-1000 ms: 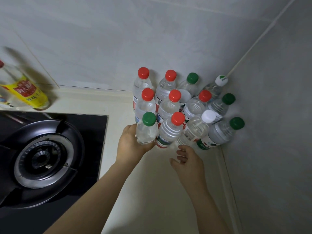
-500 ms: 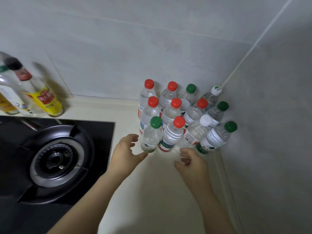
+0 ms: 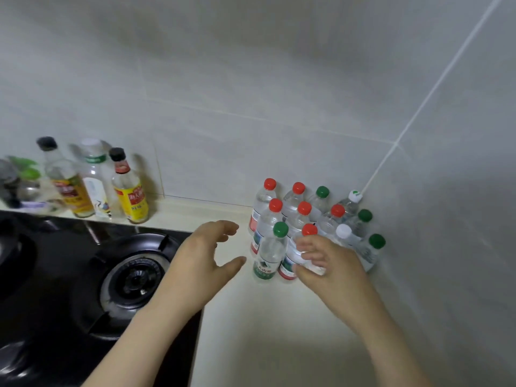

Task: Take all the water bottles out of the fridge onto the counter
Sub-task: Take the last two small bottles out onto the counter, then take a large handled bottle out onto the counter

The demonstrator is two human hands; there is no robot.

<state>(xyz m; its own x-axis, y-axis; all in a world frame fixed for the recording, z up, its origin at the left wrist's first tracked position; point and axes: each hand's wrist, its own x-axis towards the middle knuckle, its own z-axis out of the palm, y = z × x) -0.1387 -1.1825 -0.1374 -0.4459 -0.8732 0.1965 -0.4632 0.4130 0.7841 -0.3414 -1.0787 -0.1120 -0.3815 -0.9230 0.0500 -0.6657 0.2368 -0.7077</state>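
The bare left forearm (image 3: pixel 145 331) reaches in from the lower left. The left hand (image 3: pixel 206 261) is held open, palm turned to the right, fingers spread and gently bent, thumb stretched out. The bare right forearm (image 3: pixel 391 339) comes in from the lower right. The right hand (image 3: pixel 329 263) shows its back, with its fingers (image 3: pixel 310 255) curled towards the left. Whether they grip anything cannot be told.

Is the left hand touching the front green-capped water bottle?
Apart. The head view shows a gap between the thumb of the left hand and the front green-capped water bottle.
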